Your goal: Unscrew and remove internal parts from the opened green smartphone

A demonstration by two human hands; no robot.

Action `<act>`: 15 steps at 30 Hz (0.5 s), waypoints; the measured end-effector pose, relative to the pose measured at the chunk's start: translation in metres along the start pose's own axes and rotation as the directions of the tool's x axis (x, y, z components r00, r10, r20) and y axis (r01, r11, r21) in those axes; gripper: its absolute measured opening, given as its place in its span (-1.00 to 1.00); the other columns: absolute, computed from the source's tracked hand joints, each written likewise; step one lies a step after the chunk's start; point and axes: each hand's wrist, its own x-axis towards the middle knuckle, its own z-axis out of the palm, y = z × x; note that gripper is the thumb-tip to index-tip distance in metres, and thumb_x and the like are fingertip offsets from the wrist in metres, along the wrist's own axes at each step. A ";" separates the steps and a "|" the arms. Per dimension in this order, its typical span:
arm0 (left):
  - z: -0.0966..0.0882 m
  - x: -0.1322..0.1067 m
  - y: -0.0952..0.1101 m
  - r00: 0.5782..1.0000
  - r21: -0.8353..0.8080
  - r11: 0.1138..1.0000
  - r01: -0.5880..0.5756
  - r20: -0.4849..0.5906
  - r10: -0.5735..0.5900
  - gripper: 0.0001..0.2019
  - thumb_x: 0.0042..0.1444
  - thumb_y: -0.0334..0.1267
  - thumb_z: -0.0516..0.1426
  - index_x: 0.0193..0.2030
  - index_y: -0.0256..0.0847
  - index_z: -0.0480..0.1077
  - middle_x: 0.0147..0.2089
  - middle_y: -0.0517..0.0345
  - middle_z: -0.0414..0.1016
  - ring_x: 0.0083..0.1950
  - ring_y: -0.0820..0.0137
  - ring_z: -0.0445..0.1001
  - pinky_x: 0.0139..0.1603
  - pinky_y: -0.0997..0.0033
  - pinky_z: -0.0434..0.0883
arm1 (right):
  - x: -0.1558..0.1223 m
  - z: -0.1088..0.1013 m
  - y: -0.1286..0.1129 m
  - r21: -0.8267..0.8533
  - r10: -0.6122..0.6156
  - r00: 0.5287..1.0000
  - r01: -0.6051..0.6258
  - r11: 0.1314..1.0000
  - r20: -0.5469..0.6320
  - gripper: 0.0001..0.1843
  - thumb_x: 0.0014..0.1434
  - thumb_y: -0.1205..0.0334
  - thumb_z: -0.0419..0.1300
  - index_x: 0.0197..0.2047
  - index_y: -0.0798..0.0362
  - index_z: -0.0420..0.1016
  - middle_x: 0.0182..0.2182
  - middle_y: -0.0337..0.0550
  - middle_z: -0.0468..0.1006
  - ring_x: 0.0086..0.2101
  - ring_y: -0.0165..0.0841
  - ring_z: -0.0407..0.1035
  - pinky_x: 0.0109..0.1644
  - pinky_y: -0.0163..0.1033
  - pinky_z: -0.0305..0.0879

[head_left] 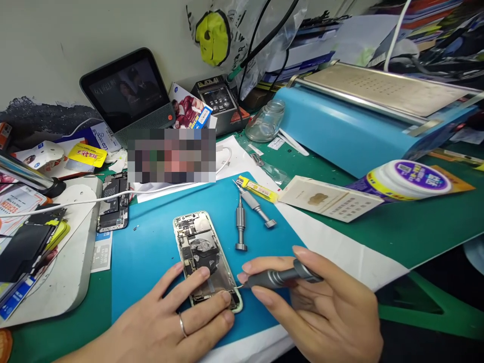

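Note:
An opened smartphone (202, 252), its screen off and inner parts bare, lies on the blue mat. My left hand (189, 315) rests on its lower half with the fingers spread, covering part of the lower end. In my right hand (321, 297) a dark grey precision screwdriver (276, 277) is held nearly level between thumb and fingers. Its thin tip is at the phone's lower right edge; whether it sits in a screw I cannot tell. Beyond the phone lie two more grey screwdrivers, one pointing away (241, 224) and one slanted (259, 207).
A blue mat (147, 287) covers the middle of the green bench. A second opened phone (113, 201) lies left, near a white lamp base (79, 282). Rightward are a flat box (328, 199), a white tub (410, 181) and a blue machine (333, 131). A white cable (170, 187) crosses behind.

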 end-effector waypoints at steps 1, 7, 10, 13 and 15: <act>-0.001 0.000 0.001 1.000 -0.006 1.000 0.028 0.012 -0.028 -0.36 0.41 -0.26 0.12 0.58 -0.11 0.10 0.62 0.33 0.07 0.58 0.03 0.16 0.61 -0.14 0.04 | 0.001 0.000 0.000 0.004 -0.003 1.000 0.003 1.000 -0.004 -0.11 0.20 0.61 0.32 0.46 -0.23 0.26 -0.12 -0.18 0.75 -0.23 -0.29 0.70 -0.11 -0.22 0.73; -0.008 0.000 0.003 0.996 -0.110 0.993 0.037 0.090 -0.027 -0.30 0.36 -0.28 0.16 0.59 -0.11 0.06 0.60 0.25 0.11 0.60 0.04 0.13 0.56 -0.13 0.19 | 0.004 0.001 0.000 0.007 -0.005 1.000 0.005 1.000 0.011 -0.15 0.23 0.58 0.31 0.46 -0.23 0.26 -0.13 -0.16 0.75 -0.25 -0.26 0.71 -0.15 -0.20 0.74; -0.003 -0.001 0.007 0.994 -0.086 0.992 0.093 0.064 -0.087 -0.29 0.35 -0.25 0.19 0.59 -0.06 0.08 0.62 0.28 0.07 0.64 0.04 0.00 0.60 -0.17 0.08 | 0.002 0.001 0.001 -0.008 -0.013 1.000 0.013 1.000 0.028 -0.15 0.25 0.57 0.30 0.47 -0.23 0.23 -0.13 -0.14 0.74 -0.26 -0.26 0.71 -0.15 -0.19 0.74; 0.000 -0.003 0.009 0.995 -0.096 0.991 0.090 0.044 -0.086 -0.24 0.35 -0.08 0.22 0.60 -0.11 0.05 0.63 0.28 0.06 0.66 0.03 -0.07 0.63 -0.18 -0.02 | 0.001 0.001 0.001 -0.022 0.002 1.000 -0.002 1.000 0.011 -0.15 0.25 0.57 0.32 0.47 -0.22 0.23 -0.14 -0.14 0.74 -0.27 -0.27 0.70 -0.16 -0.21 0.73; -0.001 -0.005 0.009 0.996 -0.104 0.991 0.090 0.027 -0.088 -0.16 0.35 0.11 0.20 0.61 -0.18 0.00 0.62 0.21 0.09 0.65 0.05 -0.07 0.65 -0.16 -0.13 | 0.000 0.002 0.001 -0.016 0.015 1.000 -0.015 1.000 0.000 -0.15 0.25 0.57 0.32 0.47 -0.22 0.23 -0.14 -0.16 0.73 -0.24 -0.27 0.70 -0.14 -0.22 0.73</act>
